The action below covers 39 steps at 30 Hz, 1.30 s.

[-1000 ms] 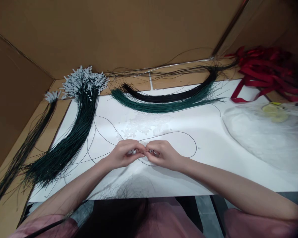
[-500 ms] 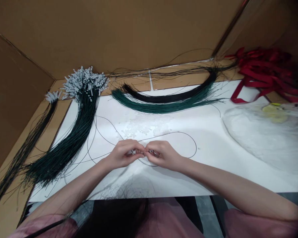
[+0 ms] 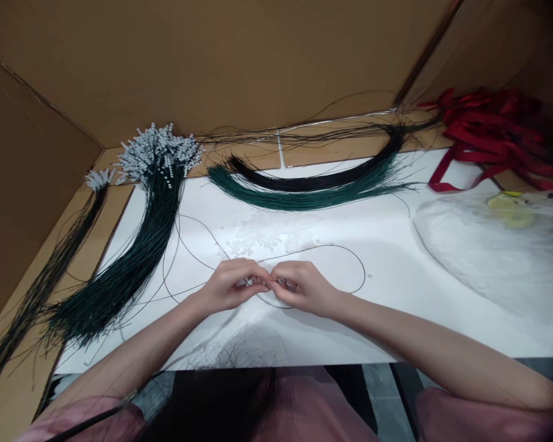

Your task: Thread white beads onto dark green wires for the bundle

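My left hand (image 3: pixel 235 284) and my right hand (image 3: pixel 301 287) meet fingertip to fingertip over the white board (image 3: pixel 396 264). Both are closed in a pinch on a thin dark wire (image 3: pixel 350 250). It loops out to the right of my right hand and trails away to the left behind my left hand. Small whitish bits show between the fingers of each hand, too small to make out. Just beyond my hands lies a scatter of small clear-white beads (image 3: pixel 262 233). The exact spot where the fingertips grip is hidden.
Left, a big bundle of green wires (image 3: pixel 142 239) topped with white beads lies beside a thinner bundle (image 3: pixel 59 264). Behind the beads rest loose green wires (image 3: pixel 299 200) and black wires (image 3: pixel 313 182). Red ribbon (image 3: pixel 488 135) and a clear plastic bag (image 3: pixel 498 258) lie right. Cardboard walls (image 3: pixel 239 61) stand behind.
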Each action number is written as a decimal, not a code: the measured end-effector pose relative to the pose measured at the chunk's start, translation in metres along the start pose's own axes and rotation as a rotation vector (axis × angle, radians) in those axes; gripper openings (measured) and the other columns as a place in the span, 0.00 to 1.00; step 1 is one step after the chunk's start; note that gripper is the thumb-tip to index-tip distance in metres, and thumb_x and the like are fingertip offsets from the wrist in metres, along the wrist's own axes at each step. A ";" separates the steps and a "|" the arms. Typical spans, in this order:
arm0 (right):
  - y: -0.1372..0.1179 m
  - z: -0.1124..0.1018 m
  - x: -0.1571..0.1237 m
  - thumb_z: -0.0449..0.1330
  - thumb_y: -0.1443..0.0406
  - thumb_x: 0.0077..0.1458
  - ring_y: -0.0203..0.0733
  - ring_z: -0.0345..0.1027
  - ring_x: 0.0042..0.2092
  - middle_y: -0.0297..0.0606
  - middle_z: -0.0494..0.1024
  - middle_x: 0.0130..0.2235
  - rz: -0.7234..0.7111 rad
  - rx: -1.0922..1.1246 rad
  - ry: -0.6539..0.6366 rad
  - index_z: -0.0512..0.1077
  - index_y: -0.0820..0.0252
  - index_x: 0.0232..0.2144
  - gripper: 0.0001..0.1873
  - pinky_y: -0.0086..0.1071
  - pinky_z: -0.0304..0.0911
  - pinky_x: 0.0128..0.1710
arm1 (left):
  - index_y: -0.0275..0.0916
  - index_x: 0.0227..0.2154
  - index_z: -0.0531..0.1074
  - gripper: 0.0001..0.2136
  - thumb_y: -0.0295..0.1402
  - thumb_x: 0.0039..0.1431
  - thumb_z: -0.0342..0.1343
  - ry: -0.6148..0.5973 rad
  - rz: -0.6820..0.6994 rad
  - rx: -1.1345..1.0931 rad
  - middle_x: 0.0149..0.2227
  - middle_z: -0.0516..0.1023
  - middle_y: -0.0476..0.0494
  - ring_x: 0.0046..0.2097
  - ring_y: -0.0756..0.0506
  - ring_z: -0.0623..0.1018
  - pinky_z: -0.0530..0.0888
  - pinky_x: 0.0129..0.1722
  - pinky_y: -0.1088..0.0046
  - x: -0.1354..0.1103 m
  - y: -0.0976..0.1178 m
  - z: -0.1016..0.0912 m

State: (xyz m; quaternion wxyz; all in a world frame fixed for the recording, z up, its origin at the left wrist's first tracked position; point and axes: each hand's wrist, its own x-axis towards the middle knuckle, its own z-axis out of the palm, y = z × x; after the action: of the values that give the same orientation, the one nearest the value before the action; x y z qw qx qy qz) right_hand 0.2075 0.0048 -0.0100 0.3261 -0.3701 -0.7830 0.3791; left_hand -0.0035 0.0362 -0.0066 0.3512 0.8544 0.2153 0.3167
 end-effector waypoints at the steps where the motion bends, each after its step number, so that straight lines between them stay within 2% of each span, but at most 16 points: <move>1: 0.000 0.000 0.000 0.55 0.70 0.56 0.30 0.56 0.24 0.28 0.63 0.21 0.000 0.001 0.003 0.66 0.61 0.23 0.10 0.24 0.49 0.26 | 0.37 0.38 0.74 0.06 0.27 0.57 0.62 -0.001 -0.001 -0.003 0.31 0.80 0.45 0.32 0.50 0.77 0.73 0.34 0.76 0.000 0.000 0.000; 5: 0.000 0.000 0.000 0.56 0.71 0.55 0.29 0.56 0.24 0.28 0.63 0.21 -0.004 0.007 0.008 0.66 0.61 0.23 0.09 0.24 0.49 0.26 | 0.36 0.38 0.74 0.07 0.24 0.56 0.63 -0.003 -0.001 -0.009 0.31 0.80 0.46 0.31 0.51 0.77 0.73 0.34 0.77 0.000 0.000 0.000; 23: 0.002 0.000 0.000 0.57 0.71 0.55 0.27 0.56 0.24 0.27 0.63 0.21 -0.012 0.007 0.019 0.67 0.62 0.24 0.08 0.22 0.49 0.26 | 0.36 0.38 0.74 0.06 0.26 0.57 0.62 -0.005 -0.002 -0.007 0.31 0.79 0.46 0.31 0.51 0.77 0.73 0.33 0.77 0.001 0.001 0.000; 39: 0.001 0.000 0.000 0.57 0.71 0.55 0.27 0.55 0.24 0.27 0.62 0.21 -0.010 -0.011 0.008 0.62 0.62 0.22 0.11 0.22 0.47 0.25 | 0.36 0.38 0.74 0.07 0.25 0.57 0.62 -0.022 -0.029 -0.002 0.31 0.79 0.46 0.32 0.51 0.77 0.73 0.34 0.77 0.001 0.001 0.000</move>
State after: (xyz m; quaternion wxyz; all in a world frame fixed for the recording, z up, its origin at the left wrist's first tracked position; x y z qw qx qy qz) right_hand 0.2072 0.0052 -0.0108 0.3290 -0.3695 -0.7855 0.3718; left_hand -0.0026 0.0362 -0.0056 0.3590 0.8542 0.2237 0.3022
